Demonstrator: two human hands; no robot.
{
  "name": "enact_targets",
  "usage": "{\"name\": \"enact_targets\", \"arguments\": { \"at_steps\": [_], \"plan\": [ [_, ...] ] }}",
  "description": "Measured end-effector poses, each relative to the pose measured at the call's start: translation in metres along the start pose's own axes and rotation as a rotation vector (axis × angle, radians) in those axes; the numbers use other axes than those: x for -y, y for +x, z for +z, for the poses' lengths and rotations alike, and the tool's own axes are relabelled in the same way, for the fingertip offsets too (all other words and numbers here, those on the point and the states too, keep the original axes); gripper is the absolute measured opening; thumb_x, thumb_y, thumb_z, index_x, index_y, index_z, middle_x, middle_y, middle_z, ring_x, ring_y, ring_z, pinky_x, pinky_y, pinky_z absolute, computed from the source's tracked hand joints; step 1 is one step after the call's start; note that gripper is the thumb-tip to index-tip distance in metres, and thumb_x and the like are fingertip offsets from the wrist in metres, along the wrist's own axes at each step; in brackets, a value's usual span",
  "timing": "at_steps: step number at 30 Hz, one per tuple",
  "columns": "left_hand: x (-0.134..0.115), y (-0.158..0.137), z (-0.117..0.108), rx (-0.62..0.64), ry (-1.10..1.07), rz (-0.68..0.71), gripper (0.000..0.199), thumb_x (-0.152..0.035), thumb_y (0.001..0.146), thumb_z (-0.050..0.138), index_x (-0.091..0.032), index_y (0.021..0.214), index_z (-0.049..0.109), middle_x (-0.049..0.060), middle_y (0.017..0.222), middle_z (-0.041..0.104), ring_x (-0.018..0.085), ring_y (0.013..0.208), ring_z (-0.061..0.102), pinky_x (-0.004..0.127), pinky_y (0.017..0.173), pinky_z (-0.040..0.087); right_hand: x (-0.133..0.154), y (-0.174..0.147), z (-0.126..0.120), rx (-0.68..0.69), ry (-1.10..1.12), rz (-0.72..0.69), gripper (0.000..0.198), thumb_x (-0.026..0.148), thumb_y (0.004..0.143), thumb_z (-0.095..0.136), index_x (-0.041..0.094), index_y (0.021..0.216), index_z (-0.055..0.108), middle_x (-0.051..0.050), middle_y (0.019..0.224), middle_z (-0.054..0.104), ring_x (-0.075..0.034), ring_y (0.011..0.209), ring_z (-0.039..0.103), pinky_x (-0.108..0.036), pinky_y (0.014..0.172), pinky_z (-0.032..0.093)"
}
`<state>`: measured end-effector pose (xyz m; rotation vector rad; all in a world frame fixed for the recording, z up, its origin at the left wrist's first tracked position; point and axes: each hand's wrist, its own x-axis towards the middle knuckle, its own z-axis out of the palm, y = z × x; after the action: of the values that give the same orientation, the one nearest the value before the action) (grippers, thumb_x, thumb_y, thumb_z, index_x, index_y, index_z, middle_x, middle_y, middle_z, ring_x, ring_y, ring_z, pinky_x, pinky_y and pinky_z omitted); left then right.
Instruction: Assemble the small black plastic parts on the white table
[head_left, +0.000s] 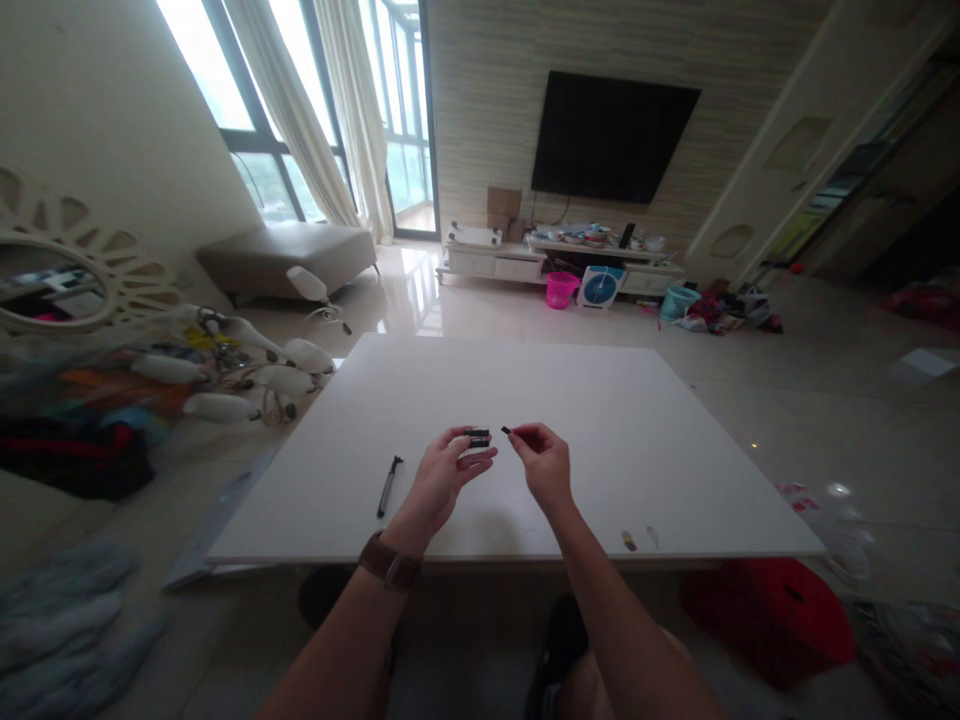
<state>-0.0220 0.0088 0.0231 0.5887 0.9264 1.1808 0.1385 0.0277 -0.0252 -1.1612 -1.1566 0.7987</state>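
Observation:
Above the white table (480,385), my left hand (448,465) grips a small black rectangular piece (477,438) with a lighter band between its two dark bars. Its exact kind is too small to make out. A little to the right, my right hand (544,462) pinches a smaller black piece (506,430) between thumb and forefinger. The two pieces are apart, with a narrow gap between them. On the tabletop left of my left hand lies a slim black and grey pen-like tool (389,487) with a bent dark end.
Near the table's front right edge lie a small yellow and dark item (628,541) and a thin clear loop-shaped item (652,537). A red round stool (772,615) stands below that corner. A lamp with white shades (289,380) is beside the table's left side.

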Motion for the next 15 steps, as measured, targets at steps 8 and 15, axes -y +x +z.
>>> {"name": "enact_targets", "arguments": {
  "at_steps": [8,15],
  "plan": [
    [0.023,0.001,0.012,-0.026,-0.147,-0.083,0.016,-0.017,0.087,0.054,-0.010,0.099,0.063,0.012,0.095,0.071,0.021,0.073,0.071,0.035,0.075,0.059,0.024,-0.021,-0.012,0.067,-0.148,-0.237,0.002,0.025,0.082,0.071,0.025,0.081,0.072,-0.004,0.098,0.068,-0.022,0.097,0.063,-0.035,0.078,0.051],
    [0.025,0.004,0.015,0.029,-0.174,-0.072,0.019,-0.017,0.085,0.057,-0.009,0.101,0.065,0.012,0.094,0.071,0.017,0.072,0.068,0.027,0.067,0.056,0.020,-0.029,-0.015,0.127,-0.299,-0.316,0.009,0.019,0.081,0.073,0.028,0.081,0.074,-0.004,0.104,0.067,-0.025,0.110,0.055,-0.044,0.100,0.042]
  ]
}}
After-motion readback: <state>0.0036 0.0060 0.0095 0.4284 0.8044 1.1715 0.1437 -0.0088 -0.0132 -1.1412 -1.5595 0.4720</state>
